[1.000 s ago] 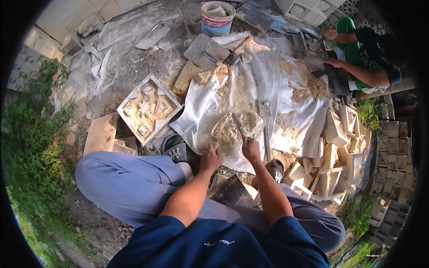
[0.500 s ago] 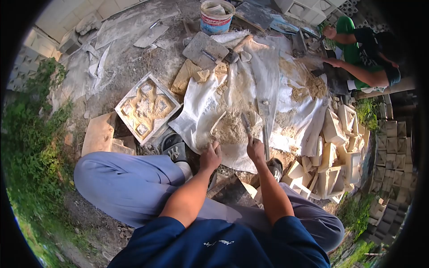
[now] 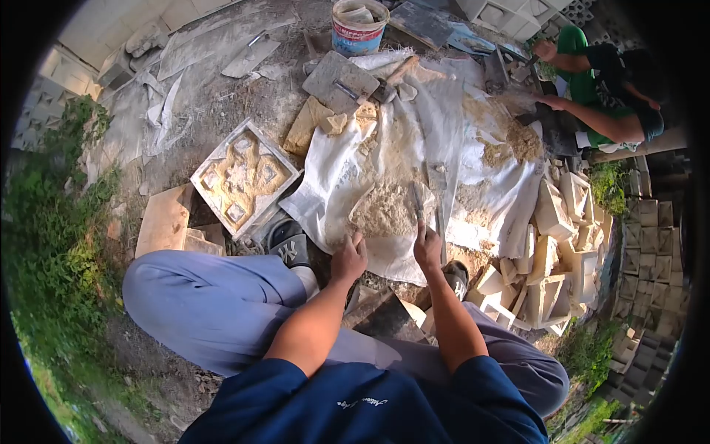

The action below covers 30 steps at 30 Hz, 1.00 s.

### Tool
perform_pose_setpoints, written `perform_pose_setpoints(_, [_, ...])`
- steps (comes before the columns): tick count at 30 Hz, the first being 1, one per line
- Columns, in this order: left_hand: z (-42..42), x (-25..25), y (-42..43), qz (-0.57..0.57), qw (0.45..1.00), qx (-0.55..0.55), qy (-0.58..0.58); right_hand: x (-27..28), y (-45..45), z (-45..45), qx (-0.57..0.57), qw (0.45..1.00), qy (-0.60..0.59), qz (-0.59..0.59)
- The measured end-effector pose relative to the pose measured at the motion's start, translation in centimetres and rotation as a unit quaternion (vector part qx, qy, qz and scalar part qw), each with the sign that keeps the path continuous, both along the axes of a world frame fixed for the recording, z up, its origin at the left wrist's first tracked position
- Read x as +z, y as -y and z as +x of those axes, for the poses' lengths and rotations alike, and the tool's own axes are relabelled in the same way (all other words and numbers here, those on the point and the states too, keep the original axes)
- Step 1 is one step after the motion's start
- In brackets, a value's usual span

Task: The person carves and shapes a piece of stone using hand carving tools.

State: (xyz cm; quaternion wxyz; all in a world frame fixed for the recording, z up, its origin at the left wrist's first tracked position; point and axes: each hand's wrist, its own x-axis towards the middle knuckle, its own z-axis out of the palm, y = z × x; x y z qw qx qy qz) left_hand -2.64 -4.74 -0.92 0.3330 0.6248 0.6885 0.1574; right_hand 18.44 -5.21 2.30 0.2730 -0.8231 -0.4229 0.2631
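My right hand [image 3: 427, 250] is wrapped round a narrow flat-bladed tool [image 3: 418, 198], its blade pointing away from me over a heap of pale crumbly rubble [image 3: 386, 211]. Closed at the near left edge of that heap is my left hand [image 3: 349, 257]; its fingers hide whatever they grip. The rubble covers a pale piece whose shape I cannot make out. Underneath spreads a white sheet [image 3: 318, 196]. A long flat bar [image 3: 438, 211] lies just right of the tool.
A square frame with a raised pattern [image 3: 244, 177] lies to the left. A hammer [image 3: 384, 92], a trowel [image 3: 344, 90] and a bucket [image 3: 359, 29] are farther off. Pale blocks [image 3: 558, 251] pile up at right. Another person [image 3: 617, 96] works at upper right.
My right hand has shifted slightly right with the tool, and the blade now lies at the right side of the rubble. My left hand has hardly moved.
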Motion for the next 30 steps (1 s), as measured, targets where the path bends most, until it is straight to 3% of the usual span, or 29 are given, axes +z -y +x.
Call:
perform_pose_setpoints(3, [0.0, 0.2, 0.3, -0.003, 1.0, -0.007, -0.008, -2.6, 2.2, -0.1, -0.04, 0.998, 0.046, 0.016])
perform_pose_setpoints(6, [0.1, 0.6, 0.0, -0.03, 0.999, -0.018, -0.013, -5.1, 3.7, 1.3, -0.009, 0.993, 0.056, -0.101])
perform_pose_setpoints(10, [0.0, 0.4, -0.2, -0.045, 0.999, -0.017, -0.006, -1.9, 1.3, 1.6, 0.009, 0.994, -0.001, -0.11])
perform_pose_setpoints(12, [0.0, 0.2, -0.1, -0.018, 1.0, -0.011, -0.004, -2.0, 1.5, 1.3, -0.025, 1.0, -0.011, -0.002])
perform_pose_setpoints(17, [0.4, 0.7, -0.1, -0.024, 0.999, -0.013, -0.019, -3.7, 3.1, 2.2, -0.003, 0.995, 0.035, -0.095])
perform_pose_setpoints(20, [0.1, 0.6, -0.1, -0.021, 1.0, -0.012, -0.018, -1.6, 1.1, 2.2, 0.003, 0.994, 0.001, -0.105])
perform_pose_setpoints(22, [0.1, 0.6, 0.0, -0.014, 1.0, -0.008, -0.013, -1.5, 0.9, 1.4, -0.024, 0.997, -0.014, -0.071])
perform_pose_setpoints(24, [0.1, 0.7, 0.0, -0.02, 1.0, -0.004, -0.011, -1.9, 1.3, 0.8, -0.034, 0.997, -0.029, 0.065])
perform_pose_setpoints(25, [0.2, 0.5, 0.0, -0.022, 1.0, -0.006, -0.008, -2.6, 2.0, 0.8, -0.017, 0.999, -0.001, 0.039])
perform_pose_setpoints(26, [0.2, 0.5, -0.1, -0.019, 1.0, -0.009, -0.007, -3.3, 2.4, 0.9, -0.015, 0.997, 0.029, -0.064])
perform_pose_setpoints(30, [0.2, 0.5, -0.3, -0.004, 1.0, -0.016, -0.016, -3.0, 1.6, 2.1, 0.01, 0.994, 0.0, -0.106])
